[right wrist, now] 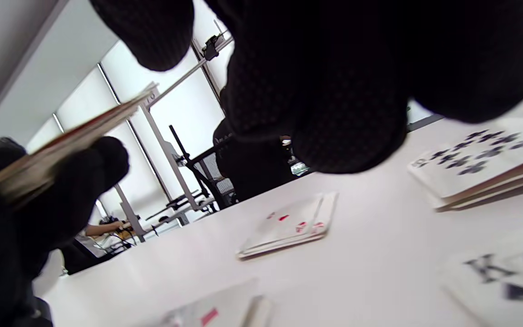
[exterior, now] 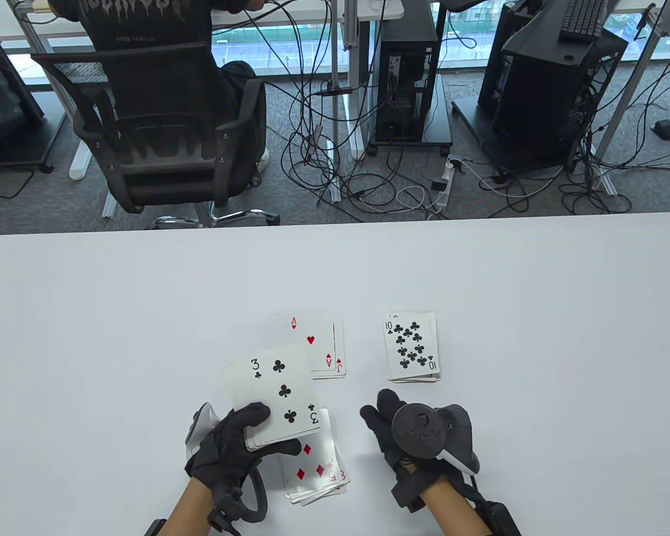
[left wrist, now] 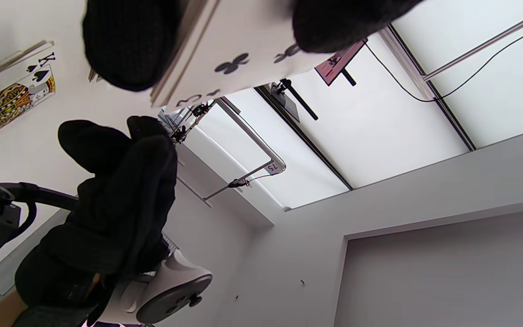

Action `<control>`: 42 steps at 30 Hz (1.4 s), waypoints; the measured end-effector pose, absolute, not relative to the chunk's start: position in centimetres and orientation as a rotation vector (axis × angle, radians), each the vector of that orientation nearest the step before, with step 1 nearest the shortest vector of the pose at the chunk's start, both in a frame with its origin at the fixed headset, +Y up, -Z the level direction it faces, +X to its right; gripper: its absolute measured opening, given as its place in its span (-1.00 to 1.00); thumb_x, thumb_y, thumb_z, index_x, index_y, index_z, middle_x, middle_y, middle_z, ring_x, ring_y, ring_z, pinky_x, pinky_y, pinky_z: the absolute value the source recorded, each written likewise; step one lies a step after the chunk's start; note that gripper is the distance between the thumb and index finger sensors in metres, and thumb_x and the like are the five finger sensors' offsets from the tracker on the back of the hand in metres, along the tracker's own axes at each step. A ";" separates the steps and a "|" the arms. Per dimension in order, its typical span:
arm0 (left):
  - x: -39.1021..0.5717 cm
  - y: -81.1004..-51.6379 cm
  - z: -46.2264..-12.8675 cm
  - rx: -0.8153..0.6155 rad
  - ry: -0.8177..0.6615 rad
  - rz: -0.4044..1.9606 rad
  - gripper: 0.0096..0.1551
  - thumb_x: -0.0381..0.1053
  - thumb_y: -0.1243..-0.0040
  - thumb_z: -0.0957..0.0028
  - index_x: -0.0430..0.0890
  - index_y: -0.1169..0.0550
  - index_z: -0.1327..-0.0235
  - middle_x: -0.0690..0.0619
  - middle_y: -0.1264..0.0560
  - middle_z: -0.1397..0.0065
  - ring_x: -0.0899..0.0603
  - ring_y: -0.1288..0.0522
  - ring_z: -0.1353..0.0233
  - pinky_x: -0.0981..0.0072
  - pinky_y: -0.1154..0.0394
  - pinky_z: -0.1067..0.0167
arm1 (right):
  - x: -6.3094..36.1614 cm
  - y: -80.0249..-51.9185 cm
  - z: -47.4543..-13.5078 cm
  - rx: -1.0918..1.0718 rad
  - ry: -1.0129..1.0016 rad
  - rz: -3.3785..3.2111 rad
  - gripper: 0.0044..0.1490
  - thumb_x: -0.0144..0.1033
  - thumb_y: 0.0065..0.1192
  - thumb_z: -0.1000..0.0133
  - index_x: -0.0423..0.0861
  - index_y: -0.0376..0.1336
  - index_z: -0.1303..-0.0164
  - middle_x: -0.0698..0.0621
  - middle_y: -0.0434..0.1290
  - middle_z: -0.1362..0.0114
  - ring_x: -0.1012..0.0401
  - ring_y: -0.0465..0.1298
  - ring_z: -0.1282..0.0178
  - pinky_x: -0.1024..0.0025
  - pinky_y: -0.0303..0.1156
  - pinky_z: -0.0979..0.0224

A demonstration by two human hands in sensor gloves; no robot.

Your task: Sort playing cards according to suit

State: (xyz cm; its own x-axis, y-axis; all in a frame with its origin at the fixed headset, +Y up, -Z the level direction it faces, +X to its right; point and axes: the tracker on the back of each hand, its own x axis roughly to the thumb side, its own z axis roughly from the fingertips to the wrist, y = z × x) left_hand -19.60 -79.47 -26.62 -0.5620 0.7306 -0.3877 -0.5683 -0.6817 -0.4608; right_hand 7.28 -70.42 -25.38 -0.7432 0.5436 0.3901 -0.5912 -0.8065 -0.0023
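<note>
My left hand (exterior: pixel 240 441) grips a face-up deck (exterior: pixel 273 396) with the three of clubs on top, thumb across its near corner; the left wrist view shows that deck (left wrist: pixel 243 41) from below. My right hand (exterior: pixel 382 421) hovers low over the table with loosely curled fingers (right wrist: pixel 334 91) that hold nothing. A clubs pile (exterior: pixel 412 346) topped by the ten lies just beyond it. A hearts pile (exterior: pixel 318 346) topped by the ace lies behind the deck. A diamonds pile (exterior: pixel 312 469) lies under my left hand. A king of spades (left wrist: pixel 14 93) lies beside my right hand, hidden in the table view.
The white table (exterior: pixel 89 335) is bare to the left, right and far side of the piles. Beyond its far edge a person sits in a black office chair (exterior: pixel 162 145), with cables and computer towers (exterior: pixel 407 78) on the floor.
</note>
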 end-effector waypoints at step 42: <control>-19.7 -79.8 -26.9 -0.711 -0.370 2.243 -0.38 0.12 -0.03 -0.35 0.17 -0.07 -0.57 0.04 -0.18 -0.67 -0.26 -0.36 -0.58 -0.02 -0.54 -0.24 | 12.3 -69.4 -36.5 0.089 -0.061 1.971 -0.49 -0.38 0.10 -0.19 -0.56 0.30 0.00 -0.05 0.57 0.37 0.05 0.64 0.36 0.07 0.60 0.23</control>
State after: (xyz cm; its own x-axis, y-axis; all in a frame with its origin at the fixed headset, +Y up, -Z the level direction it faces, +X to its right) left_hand -19.70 -79.80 -26.88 -0.5712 0.7287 -0.3779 -0.5689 -0.6833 -0.4577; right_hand 12.30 -69.43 -36.53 -0.3898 0.9163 0.0913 -0.9202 -0.3913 -0.0016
